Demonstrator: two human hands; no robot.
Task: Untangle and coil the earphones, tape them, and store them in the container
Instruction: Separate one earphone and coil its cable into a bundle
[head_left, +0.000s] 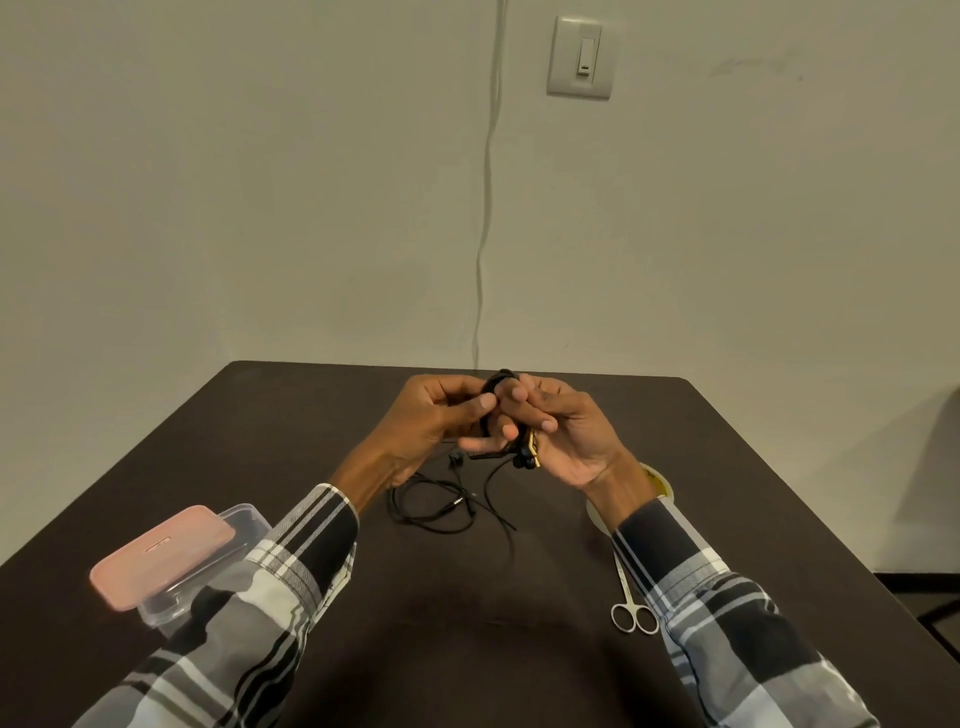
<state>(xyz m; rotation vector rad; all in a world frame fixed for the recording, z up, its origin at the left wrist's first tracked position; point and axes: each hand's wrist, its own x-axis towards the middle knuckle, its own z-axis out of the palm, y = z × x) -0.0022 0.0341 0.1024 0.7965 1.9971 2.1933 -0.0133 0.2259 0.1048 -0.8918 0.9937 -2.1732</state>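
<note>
Desk (519, 649): dark, against a pale wall.
Earphones (452, 506): one black set, partly coiled between both hands, loose cord on desk centre.
Left hand (441, 415): pinching the coil.
Right hand (561, 421): gripping the coil.
Container (208, 566): one, clear with pink lid, left edge.
Scissors (631, 603): one pair, right side.

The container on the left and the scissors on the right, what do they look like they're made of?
The container looks like clear plastic: its walls are see-through and glossy. Its lid, lying askew on top, is opaque pink with a matte sheen, probably plastic too. The scissors look like bare metal, silvery and reflective from blades to finger rings, likely steel, though the look alone can't confirm that.
</note>
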